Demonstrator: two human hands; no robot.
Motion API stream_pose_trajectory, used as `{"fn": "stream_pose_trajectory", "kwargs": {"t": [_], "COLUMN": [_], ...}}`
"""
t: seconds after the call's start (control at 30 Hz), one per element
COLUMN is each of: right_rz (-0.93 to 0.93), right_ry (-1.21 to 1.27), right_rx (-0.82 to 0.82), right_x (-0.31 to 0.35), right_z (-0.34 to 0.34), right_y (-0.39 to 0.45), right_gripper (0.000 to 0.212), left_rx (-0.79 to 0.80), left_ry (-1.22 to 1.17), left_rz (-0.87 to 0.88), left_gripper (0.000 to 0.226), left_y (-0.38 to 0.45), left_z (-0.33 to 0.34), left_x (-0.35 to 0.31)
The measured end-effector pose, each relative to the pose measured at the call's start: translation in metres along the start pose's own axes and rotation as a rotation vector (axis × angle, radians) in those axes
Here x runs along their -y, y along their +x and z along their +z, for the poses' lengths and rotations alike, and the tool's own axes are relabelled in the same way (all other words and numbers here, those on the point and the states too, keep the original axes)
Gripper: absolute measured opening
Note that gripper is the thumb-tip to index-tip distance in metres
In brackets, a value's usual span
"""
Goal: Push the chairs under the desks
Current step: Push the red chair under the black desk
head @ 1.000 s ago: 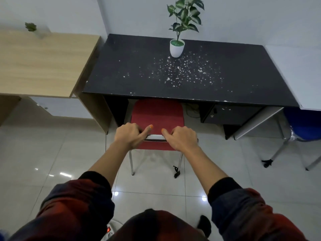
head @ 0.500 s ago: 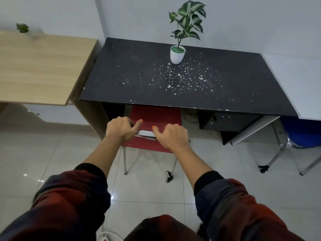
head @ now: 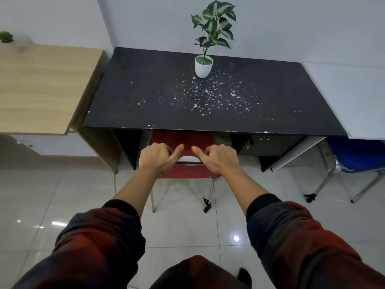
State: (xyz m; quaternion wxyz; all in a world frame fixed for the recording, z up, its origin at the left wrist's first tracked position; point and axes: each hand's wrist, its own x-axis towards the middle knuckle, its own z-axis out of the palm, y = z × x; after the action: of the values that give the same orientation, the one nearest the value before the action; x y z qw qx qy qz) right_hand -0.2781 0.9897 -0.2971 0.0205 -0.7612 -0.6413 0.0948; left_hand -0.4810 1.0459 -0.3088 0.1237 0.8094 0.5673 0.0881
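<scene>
Gripping the red chair point(head: 183, 140) backrest top with left hand point(head: 155, 158) and right hand point(head: 220, 160), fingers curled over it; seat slid further beneath the black desk point(head: 208, 101) at 12 o'clock than a second ago; nearly tucked; blue chair point(head: 354, 153) at 3 o'clock likely next

Both arms stretched forward, left hand point(head: 156, 159) and right hand point(head: 220, 160) with fingers curled, thumbs extended inward

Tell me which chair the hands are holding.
The red chair, partly under the black desk; both hands grip its backrest. The blue chair at the right stands untouched.
</scene>
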Motion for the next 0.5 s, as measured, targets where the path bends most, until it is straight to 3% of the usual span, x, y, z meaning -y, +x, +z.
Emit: {"fn": "stream_pose_trajectory", "kwargs": {"t": [0.2, 0.5], "right_rz": [0.047, -0.037], "right_ry": [0.065, 0.068], "right_rx": [0.093, 0.05], "right_x": [0.025, 0.018], "right_z": [0.005, 0.005], "right_y": [0.008, 0.01], "right_gripper": [0.085, 0.085], "left_rx": [0.03, -0.001], "left_ry": [-0.006, 0.018], "left_rz": [-0.009, -0.115], "left_gripper": [0.081, 0.076], "left_y": [0.012, 0.011], "left_z": [-0.002, 0.003], "left_x": [0.027, 0.02]}}
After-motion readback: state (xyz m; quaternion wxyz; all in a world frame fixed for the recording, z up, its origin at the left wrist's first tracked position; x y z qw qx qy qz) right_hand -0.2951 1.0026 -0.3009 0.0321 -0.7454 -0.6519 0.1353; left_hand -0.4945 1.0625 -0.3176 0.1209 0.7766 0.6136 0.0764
